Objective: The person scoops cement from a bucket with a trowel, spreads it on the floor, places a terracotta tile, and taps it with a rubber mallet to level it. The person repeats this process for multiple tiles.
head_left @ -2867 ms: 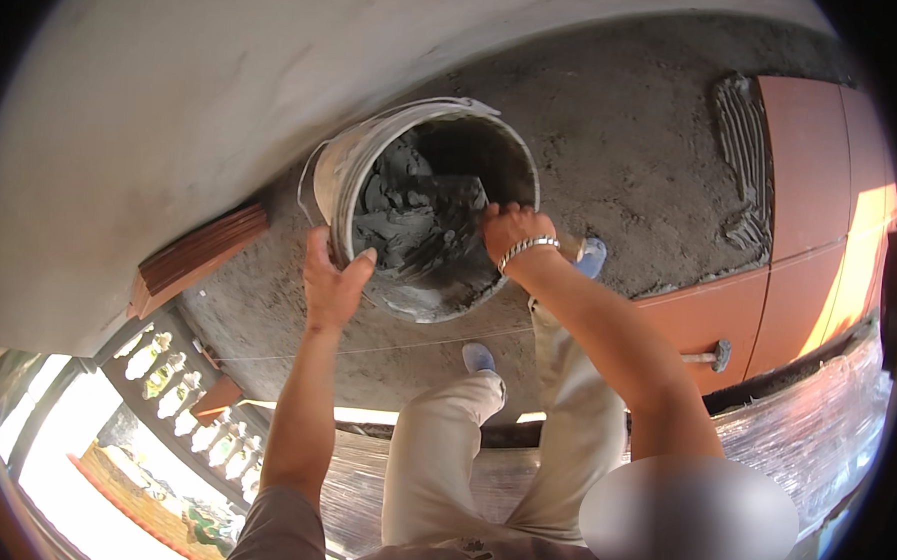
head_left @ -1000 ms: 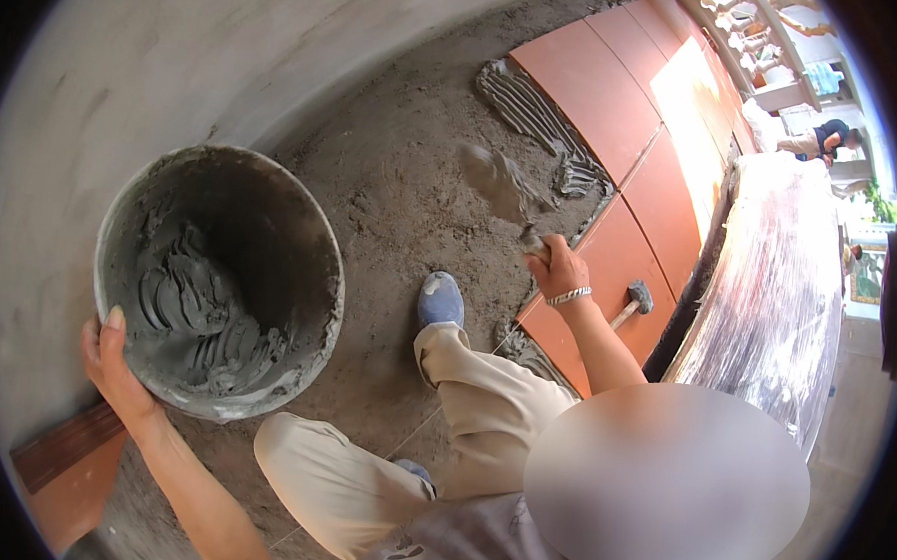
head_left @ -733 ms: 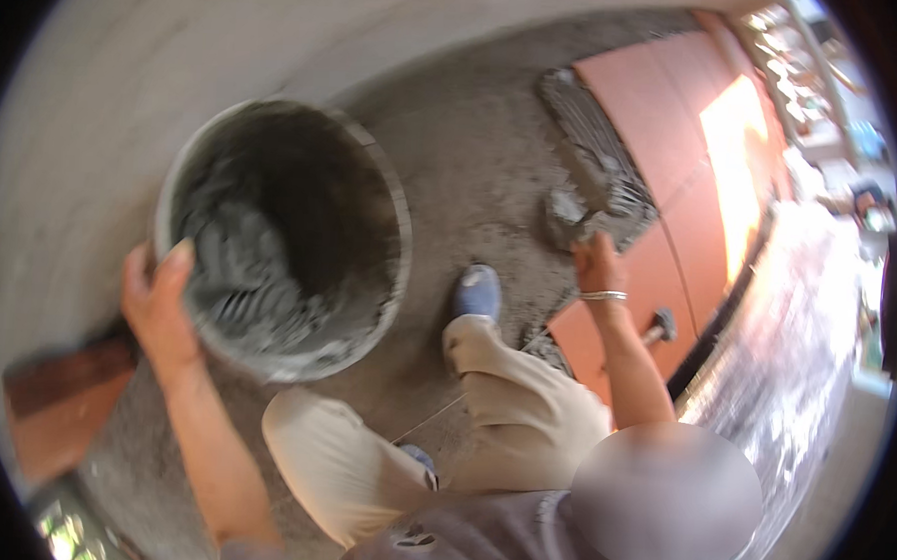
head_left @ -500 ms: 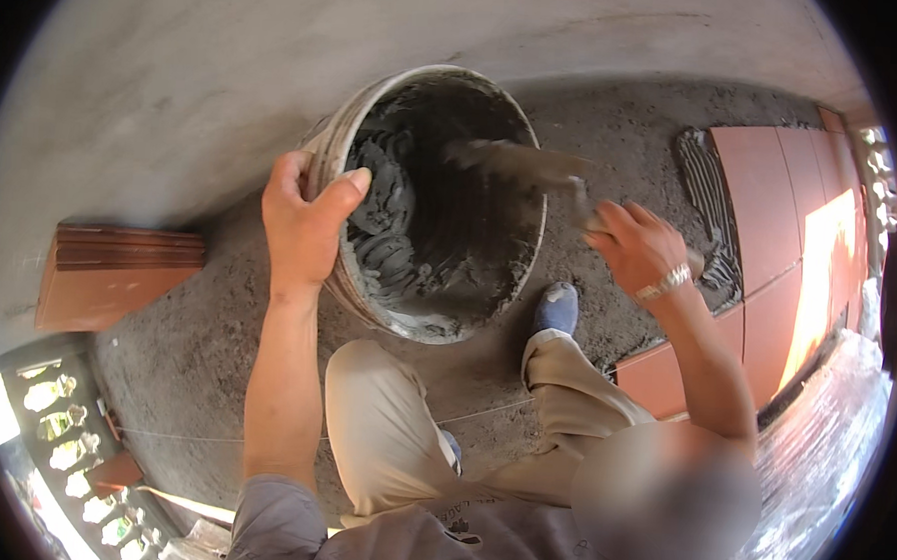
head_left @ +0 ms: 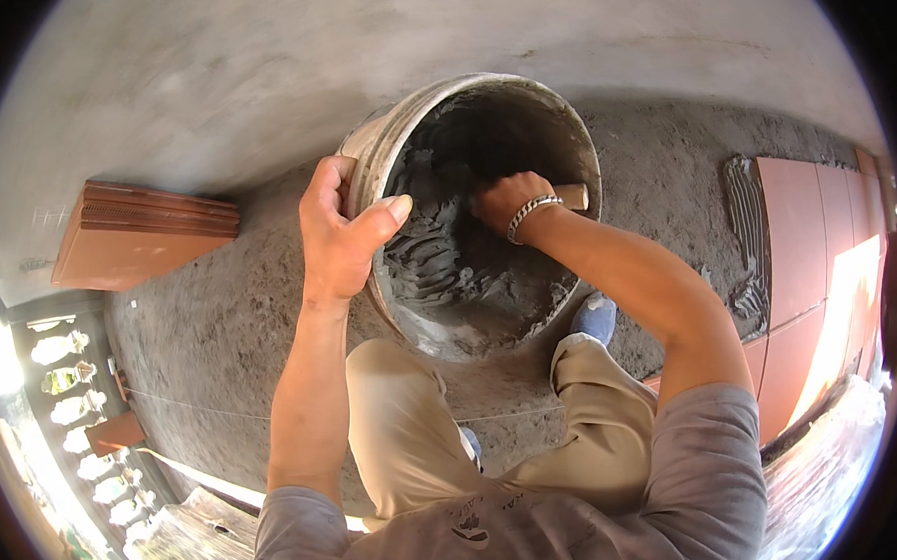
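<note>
My left hand grips the rim of a white, mortar-smeared bucket at its left side, thumb over the edge. The bucket tips toward me, with grey, ridged mortar inside, mostly along its left and lower part. My right hand reaches inside the bucket, closed round the handle of a trowel; the blade is hidden by the hand and the dark interior.
A stack of terracotta tiles leans on the grey wall at left. Laid tiles and combed mortar lie right, on the rough screed floor. String crosses near my feet; a balustrade stands lower left, plastic wrapping lower right.
My right hand with the trowel has moved from over the floor at the bucket's right into the bucket. The view has turned back toward the bucket, which my left hand keeps holding.
</note>
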The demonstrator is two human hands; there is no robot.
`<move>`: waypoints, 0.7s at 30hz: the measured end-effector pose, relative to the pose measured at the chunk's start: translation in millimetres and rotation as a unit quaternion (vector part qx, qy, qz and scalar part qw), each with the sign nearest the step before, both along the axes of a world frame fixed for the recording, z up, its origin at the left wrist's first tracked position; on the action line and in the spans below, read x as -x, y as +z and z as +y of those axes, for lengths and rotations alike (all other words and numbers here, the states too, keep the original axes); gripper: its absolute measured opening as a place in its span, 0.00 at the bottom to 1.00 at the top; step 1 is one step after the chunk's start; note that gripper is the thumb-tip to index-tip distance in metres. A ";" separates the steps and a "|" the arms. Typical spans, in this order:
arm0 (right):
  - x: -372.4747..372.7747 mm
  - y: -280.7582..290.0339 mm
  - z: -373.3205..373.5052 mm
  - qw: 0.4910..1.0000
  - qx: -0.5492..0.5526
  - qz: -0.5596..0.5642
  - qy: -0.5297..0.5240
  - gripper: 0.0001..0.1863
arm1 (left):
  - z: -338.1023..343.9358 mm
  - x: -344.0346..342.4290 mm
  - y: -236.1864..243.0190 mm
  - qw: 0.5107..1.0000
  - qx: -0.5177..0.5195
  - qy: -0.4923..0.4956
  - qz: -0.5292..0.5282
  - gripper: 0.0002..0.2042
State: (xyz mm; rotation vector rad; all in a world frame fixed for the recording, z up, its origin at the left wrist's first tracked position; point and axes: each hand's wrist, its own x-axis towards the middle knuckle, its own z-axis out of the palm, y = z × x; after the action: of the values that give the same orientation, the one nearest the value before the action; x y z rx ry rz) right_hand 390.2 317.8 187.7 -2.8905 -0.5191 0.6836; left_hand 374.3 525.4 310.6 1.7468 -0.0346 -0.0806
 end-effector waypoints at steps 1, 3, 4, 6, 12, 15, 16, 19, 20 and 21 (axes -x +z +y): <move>2.8 0.9 3.3 1.000 -0.013 0.013 -0.022 0.15 | 1.4 0.7 0.0 1.000 -0.001 0.001 0.002 0.20; 8.9 2.4 10.9 0.997 -0.037 0.046 -0.053 0.17 | 3.2 1.6 -1.5 1.000 0.007 0.003 -0.002 0.20; 11.3 2.8 16.1 0.995 -0.050 0.064 -0.064 0.18 | 3.6 1.1 -3.0 1.000 0.014 0.002 -0.008 0.20; 12.5 3.3 26.6 0.987 -0.078 0.113 -0.083 0.23 | 4.1 -0.3 -6.0 0.999 0.023 -0.007 -0.021 0.20; 18.7 6.3 36.0 0.977 -0.144 0.123 -0.099 0.24 | 4.3 -0.8 -7.0 1.000 0.013 -0.023 0.001 0.21; 26.7 12.7 23.7 0.974 -0.177 0.109 -0.095 0.24 | 2.7 -2.3 -6.8 1.000 0.007 -0.026 -0.007 0.21; 30.3 15.9 18.3 0.971 -0.196 0.102 -0.096 0.25 | 2.2 -2.6 -7.3 1.000 0.003 -0.027 -0.009 0.21; 38.5 29.1 2.4 0.966 -0.215 0.089 -0.110 0.25 | 3.0 -4.9 -9.5 0.999 0.001 -0.041 -0.010 0.22; 40.1 34.5 -3.2 0.964 -0.221 0.097 -0.116 0.25 | 4.2 -6.1 -9.8 0.999 -0.017 -0.043 -0.017 0.22; 42.6 40.6 -10.1 0.960 -0.228 0.108 -0.123 0.25 | 5.1 -7.8 -10.1 0.999 -0.034 -0.038 -0.014 0.22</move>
State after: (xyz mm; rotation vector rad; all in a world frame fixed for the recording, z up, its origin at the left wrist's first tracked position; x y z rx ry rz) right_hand 347.7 307.7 228.3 -2.3616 -0.2419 0.7162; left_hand 382.1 530.5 300.5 1.8138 -0.1197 -0.1139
